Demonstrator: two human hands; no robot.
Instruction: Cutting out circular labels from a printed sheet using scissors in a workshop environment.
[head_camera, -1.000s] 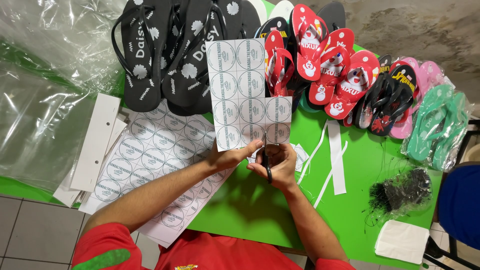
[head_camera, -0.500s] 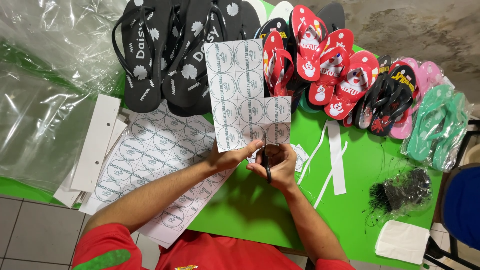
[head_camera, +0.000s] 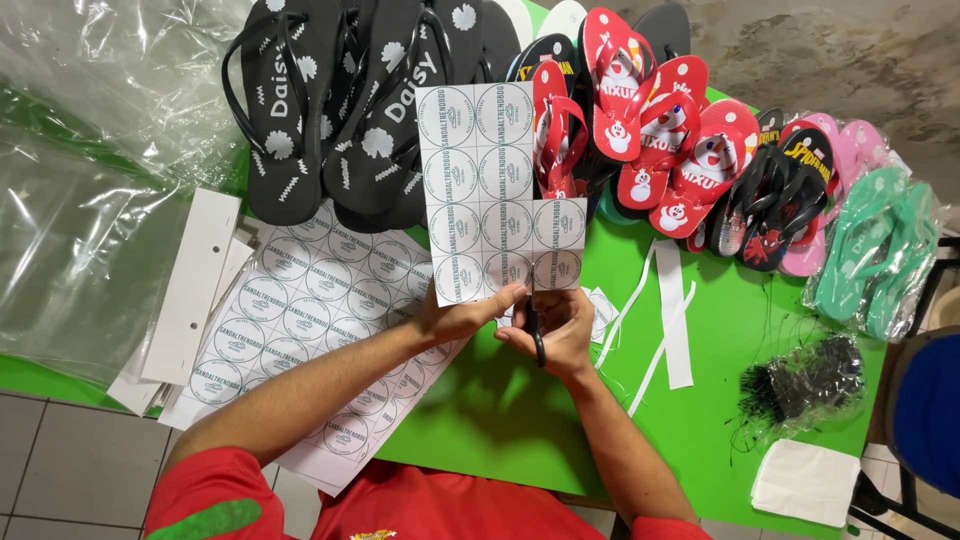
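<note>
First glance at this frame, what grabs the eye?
The sheet of round labels held upright at centre by the left hand, with the right hand working scissors at its lower edge. Behind it, red flip-flops and black flip-flops crowd the green table.

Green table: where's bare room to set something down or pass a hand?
Biggest bare patch of the green table lies under the forearms, between the label sheets and the paper strips. A smaller one sits between the strips and the black tie bundle. The far edge is packed with flip-flops, the left with plastic bags.
</note>
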